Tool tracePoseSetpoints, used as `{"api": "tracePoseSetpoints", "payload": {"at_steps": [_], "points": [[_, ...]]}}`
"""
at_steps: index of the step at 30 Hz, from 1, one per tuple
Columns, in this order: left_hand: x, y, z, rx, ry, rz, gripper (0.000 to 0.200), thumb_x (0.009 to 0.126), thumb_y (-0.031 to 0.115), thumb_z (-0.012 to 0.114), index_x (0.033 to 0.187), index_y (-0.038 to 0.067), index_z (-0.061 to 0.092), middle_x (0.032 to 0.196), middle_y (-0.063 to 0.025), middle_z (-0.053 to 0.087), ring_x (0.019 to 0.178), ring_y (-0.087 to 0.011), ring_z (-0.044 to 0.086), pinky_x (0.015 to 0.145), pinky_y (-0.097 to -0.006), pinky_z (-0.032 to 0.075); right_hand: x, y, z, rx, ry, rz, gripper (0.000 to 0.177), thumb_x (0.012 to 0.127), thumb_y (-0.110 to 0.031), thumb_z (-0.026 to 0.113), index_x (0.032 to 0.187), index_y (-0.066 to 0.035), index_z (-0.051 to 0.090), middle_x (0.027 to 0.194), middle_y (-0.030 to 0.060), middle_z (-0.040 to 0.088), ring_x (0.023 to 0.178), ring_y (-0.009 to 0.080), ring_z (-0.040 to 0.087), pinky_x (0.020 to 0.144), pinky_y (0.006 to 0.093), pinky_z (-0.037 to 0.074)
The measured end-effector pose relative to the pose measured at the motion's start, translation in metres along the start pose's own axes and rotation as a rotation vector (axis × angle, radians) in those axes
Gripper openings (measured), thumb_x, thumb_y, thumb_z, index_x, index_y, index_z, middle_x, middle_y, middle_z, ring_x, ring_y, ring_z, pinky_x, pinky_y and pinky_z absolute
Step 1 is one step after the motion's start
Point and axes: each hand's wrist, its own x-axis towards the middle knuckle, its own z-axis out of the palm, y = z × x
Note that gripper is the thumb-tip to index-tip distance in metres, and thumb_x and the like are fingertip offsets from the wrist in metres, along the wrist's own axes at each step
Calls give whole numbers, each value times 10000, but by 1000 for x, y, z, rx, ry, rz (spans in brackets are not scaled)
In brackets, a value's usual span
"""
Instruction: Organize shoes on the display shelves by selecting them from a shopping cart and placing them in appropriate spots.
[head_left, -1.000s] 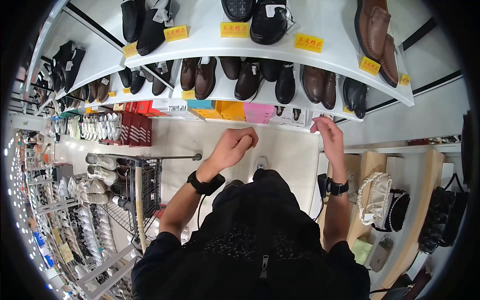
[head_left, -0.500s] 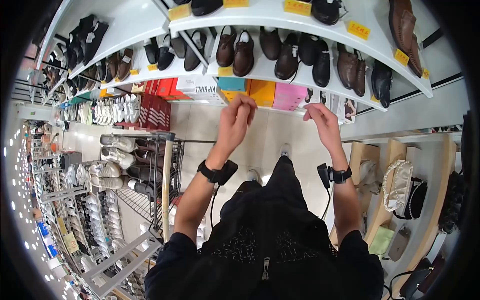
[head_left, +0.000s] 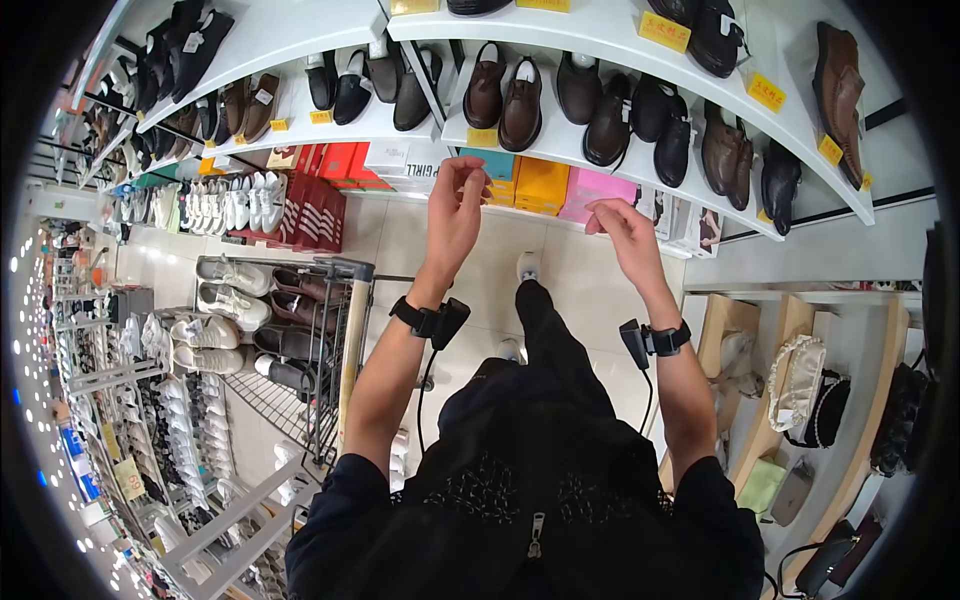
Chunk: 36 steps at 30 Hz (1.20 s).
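The empty-looking fingers of the left hand [head_left: 455, 215] and right hand [head_left: 630, 240] are loosely bent and parted near brown leather shoes [head_left: 521, 118] displayed on a white shelf [head_left: 558, 148]. Light, smooth, semi-stiff handling is expected, the collar being best gripped.

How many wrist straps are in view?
2: left strap, on the wrist of the left hand; right strap, on the wrist of the right hand. Neither is hidden.

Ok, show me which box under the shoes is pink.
The pink box just right of the yellow one, partly behind the right hand; no other is pink.
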Motion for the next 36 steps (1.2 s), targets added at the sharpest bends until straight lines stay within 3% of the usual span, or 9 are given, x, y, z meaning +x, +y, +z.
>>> {"api": "tracePoseSetpoints", "payload": {"at_steps": [7, 12, 15, 18, 21, 22, 25, 29, 36], "points": [[65, -64, 11, 82, 117, 87, 216, 1015, 117, 556, 1196, 2, 527, 1093, -90, 624, 993, -172, 607, 840, -301, 498, 78, 56, -1, 64, 153, -12, 198, 1024, -147, 582, 1113, 17, 648, 904, 45, 677, 868, 110, 623, 830, 270, 509], [126, -159, 17, 211, 228, 77, 478, 911, 63, 612, 1330, -45, 410, 1318, -191, 502, 1247, -297, 505, 1077, -407, 391, 138, 135, 25, -140, 113, -58, 301, 984, -198, 655, 1206, -3, 600, 1059, 97, 685, 1002, 157, 634, 881, 305, 523], [160, -212, 14, 361, 248, 86, 678, 841, 70, 685, 1400, -101, 342, 1364, -263, 448, 1297, -383, 465, 1115, -425, 355, 176, 187, 47, -157, 85, 8, 548, 936, -278, 714, 1347, 14, 501, 1283, 185, 604, 1205, 268, 588, 1017, 368, 483], [192, -249, 11, 496, 190, 139, 871, 760, 102, 770, 1435, -128, 271, 1353, -318, 438, 1292, -441, 456, 1115, -437, 365, 211, 209, 67, -431, 120, 56, 952, 850, -376, 784, 1477, 125, 271, 1493, 297, 374, 1416, 397, 379, 1194, 418, 298], [217, -275, 11, 519, 164, 167, 943, 713, 123, 805, 1438, -132, 260, 1355, -332, 433, 1277, -479, 447, 1113, -458, 369, 232, 214, 83, -469, 151, -10, 1082, 818, -443, 809, 1515, 109, 193, 1540, 314, 311, 1474, 385, 293, 1207, 395, 275], [223, -278, 11, 581, 156, 148, 1017, 677, 173, 830, 1448, -138, 243, 1379, -351, 417, 1295, -507, 422, 1130, -472, 359, 241, 215, 86, -426, 117, -34, 1224, 748, -414, 860, 1522, 113, 71, 1567, 365, 173, 1474, 473, 229, 1208, 437, 273], [247, -293, 11, 790, 224, 234, 1066, 663, 220, 843, 1457, -140, 228, 1409, -358, 398, 1324, -503, 403, 1147, -471, 350, 251, 216, 103, -695, 169, -66, 1281, 733, -465, 868, 1525, 119, 48, 1566, 357, 172, 1491, 444, 211, 1216, 414, 263], [263, -307, 0, 761, 120, 101, 1096, 657, 260, 845, 1462, -143, 220, 1440, -365, 371, 1357, -497, 377, 1158, -467, 343, 257, 232, 113, -684, 275, -207, 1272, 729, -317, 892, 1529, 96, -6, 1558, 383, 116, 1474, 520, 174, 1210, 480, 256], [263, -315, 2, 617, 140, 101, 1030, 653, 238, 841, 1434, -133, 280, 1424, -343, 402, 1338, -488, 399, 1140, -460, 362, 262, 232, 103, -594, 218, -207, 1204, 774, -231, 847, 1528, 102, -31, 1569, 366, 85, 1484, 499, 152, 1225, 457, 217]]}}
